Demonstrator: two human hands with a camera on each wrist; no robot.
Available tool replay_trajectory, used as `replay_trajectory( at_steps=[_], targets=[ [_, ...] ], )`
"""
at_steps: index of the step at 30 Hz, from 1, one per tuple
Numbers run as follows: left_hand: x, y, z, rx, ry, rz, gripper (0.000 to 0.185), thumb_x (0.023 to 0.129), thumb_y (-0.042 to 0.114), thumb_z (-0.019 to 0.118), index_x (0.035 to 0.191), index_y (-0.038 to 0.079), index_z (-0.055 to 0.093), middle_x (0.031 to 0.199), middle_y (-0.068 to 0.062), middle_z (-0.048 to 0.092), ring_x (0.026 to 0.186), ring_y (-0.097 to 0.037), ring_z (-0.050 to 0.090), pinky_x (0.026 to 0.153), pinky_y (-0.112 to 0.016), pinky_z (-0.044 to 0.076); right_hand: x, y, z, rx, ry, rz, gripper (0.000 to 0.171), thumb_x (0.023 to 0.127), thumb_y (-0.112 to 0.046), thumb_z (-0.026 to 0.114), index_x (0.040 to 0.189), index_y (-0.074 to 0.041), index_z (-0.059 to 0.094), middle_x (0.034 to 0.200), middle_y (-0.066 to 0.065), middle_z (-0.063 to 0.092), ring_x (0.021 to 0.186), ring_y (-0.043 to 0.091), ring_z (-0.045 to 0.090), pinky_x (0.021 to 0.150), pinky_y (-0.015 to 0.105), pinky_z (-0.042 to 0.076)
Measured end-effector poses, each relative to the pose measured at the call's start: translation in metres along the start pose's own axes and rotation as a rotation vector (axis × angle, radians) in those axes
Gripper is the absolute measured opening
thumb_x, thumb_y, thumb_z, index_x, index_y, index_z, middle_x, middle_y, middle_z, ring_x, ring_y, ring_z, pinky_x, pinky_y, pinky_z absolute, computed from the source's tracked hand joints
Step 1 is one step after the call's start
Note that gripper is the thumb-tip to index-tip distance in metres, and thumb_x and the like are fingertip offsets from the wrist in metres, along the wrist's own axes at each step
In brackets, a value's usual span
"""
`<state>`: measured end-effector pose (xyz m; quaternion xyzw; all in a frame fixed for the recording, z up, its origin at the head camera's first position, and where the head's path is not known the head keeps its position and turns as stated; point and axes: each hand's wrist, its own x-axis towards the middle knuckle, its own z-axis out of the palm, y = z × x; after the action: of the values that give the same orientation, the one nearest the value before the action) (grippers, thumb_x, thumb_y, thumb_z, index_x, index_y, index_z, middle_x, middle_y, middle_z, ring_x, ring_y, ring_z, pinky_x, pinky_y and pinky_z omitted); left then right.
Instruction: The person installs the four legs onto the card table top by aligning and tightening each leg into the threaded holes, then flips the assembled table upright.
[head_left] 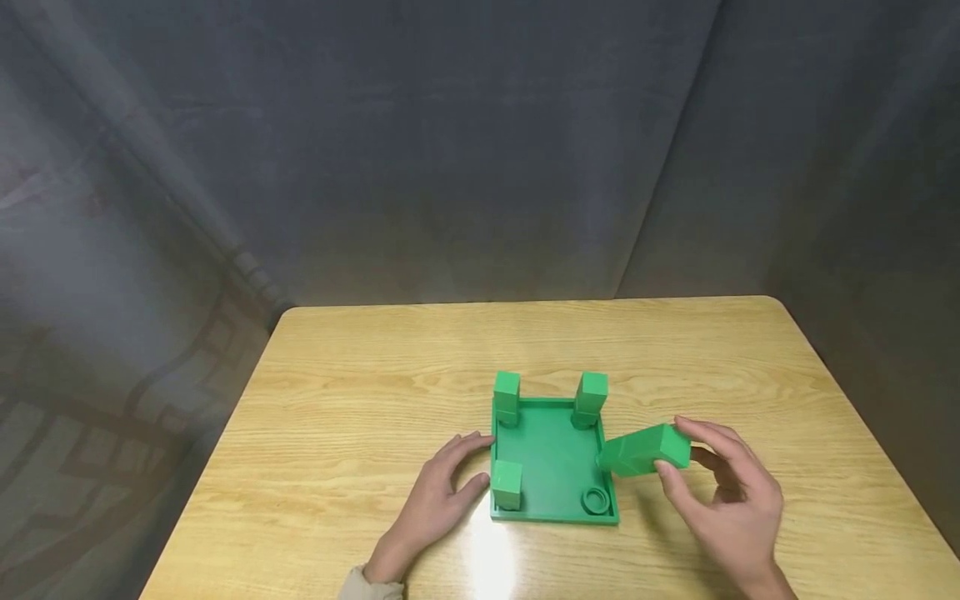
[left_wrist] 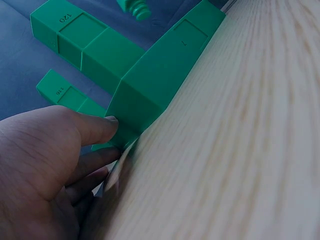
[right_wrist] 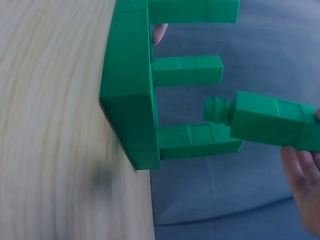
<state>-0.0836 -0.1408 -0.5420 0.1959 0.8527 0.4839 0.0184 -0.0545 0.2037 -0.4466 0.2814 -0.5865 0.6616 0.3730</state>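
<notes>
A square green tray (head_left: 552,467) lies on the table, with green posts standing at the far-left corner (head_left: 507,396), the far-right corner (head_left: 591,396) and the near-left corner (head_left: 507,483). Its near-right corner shows a round socket (head_left: 596,500). My left hand (head_left: 429,504) rests at the tray's left side, thumb and fingertips against the wall. Between thumb and fingers, my right hand (head_left: 735,504) pinches the block end of another green post (head_left: 637,450). That post is tilted, its threaded end (right_wrist: 218,110) pointing toward the tray and raised above the socket.
The wooden table (head_left: 360,392) reaches out on all sides of the tray. Behind it and at both sides hang dark grey curtains (head_left: 450,167). A glare spot (head_left: 491,558) shines on the table in front of the tray.
</notes>
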Motion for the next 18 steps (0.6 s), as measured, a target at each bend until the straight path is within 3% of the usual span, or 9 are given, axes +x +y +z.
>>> replay_trajectory(
  at_steps=[8, 18],
  targets=[
    [0.001, 0.001, 0.000, -0.003, -0.001, -0.012, 0.054, 0.103, 0.017, 0.077, 0.155, 0.024, 0.065, 0.159, 0.001, 0.064, 0.156, -0.032, 0.051, 0.136, -0.058, 0.027, -0.004, 0.001, 0.002, -0.050, -0.170, 0.010, 0.055, 0.097, -0.005, 0.086, 0.127, 0.032, 0.058, 0.130, 0.012, 0.076, 0.119, 0.015, 0.074, 0.097, 0.014, 0.060],
    [0.001, 0.001, 0.001, 0.002, 0.006, -0.026, 0.054, 0.103, 0.017, 0.078, 0.155, 0.028, 0.065, 0.159, 0.002, 0.064, 0.156, -0.032, 0.050, 0.135, -0.061, 0.028, -0.018, 0.008, -0.009, -0.286, -0.290, 0.055, 0.061, 0.100, -0.027, 0.085, 0.131, 0.022, 0.065, 0.120, 0.012, 0.078, 0.115, 0.008, 0.073, 0.092, 0.012, 0.061]
  ],
)
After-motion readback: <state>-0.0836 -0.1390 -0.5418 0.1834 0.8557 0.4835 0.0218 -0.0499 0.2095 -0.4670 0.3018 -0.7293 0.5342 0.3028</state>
